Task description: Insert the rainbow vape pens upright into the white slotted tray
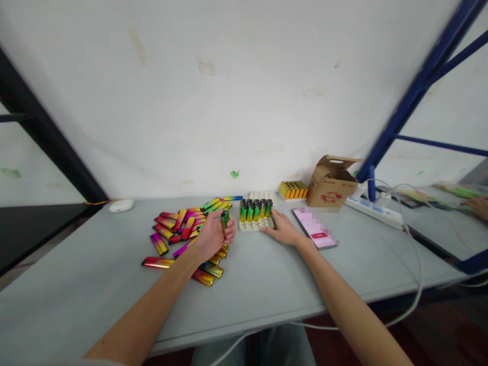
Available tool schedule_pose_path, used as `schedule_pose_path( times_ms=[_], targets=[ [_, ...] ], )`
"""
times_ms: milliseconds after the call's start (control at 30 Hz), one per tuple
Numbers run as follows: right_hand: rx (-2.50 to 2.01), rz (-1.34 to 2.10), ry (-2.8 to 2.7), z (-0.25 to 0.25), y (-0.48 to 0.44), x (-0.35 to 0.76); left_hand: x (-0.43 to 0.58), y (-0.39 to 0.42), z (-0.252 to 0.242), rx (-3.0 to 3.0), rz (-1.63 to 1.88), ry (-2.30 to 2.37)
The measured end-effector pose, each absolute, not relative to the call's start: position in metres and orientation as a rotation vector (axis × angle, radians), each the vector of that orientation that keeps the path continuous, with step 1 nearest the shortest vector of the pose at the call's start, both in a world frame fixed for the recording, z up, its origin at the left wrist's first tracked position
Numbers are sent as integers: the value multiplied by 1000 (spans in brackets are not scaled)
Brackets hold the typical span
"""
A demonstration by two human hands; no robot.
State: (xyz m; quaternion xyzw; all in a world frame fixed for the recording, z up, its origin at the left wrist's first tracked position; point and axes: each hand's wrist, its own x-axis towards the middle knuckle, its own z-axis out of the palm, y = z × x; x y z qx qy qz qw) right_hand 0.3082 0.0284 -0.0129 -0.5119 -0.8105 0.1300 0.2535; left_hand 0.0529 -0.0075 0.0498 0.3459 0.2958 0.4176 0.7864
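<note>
My left hand (214, 235) is closed round a small green stick-shaped device (225, 218), held upright above a heap of several shiny red, yellow and green devices (179, 230) on the grey table (95, 284). Just to its right stands a white tray (256, 223) filled with several upright green-and-black devices (255, 209). My right hand (282, 229) rests on the table against the tray's right front corner, fingers stretched flat, holding nothing.
A phone (314, 228) lies right of my right hand. Behind are an empty white tray (263, 195), a tray of orange pieces (293, 189), a cardboard box (331, 182) and a power strip (375, 207) with cables. A white puck (121, 205) lies far left. Another person's hand (476, 205) is at right.
</note>
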Motion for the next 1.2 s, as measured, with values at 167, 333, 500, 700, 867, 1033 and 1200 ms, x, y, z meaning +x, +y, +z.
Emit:
schedule_pose_path(
  times_ms=[167,333,500,700,867,1033,1200],
  targets=[
    [-1380,346,-2203,-10,27,308,54,-6,48,766,923,664],
    [-1393,338,-2188,-11,27,307,57,-5,47,794,948,725],
    [-1389,328,-2187,-11,26,307,59,-6,48,794,981,716],
    [-1364,313,-2173,-11,25,307,58,-8,49,780,989,668],
    [-1367,324,-2180,-10,25,307,57,-8,49,785,979,660],
    [-1377,322,-2191,-9,24,308,59,-8,47,821,973,665],
    [-1363,315,-2192,-9,24,307,60,-7,45,833,979,679]
  ],
)
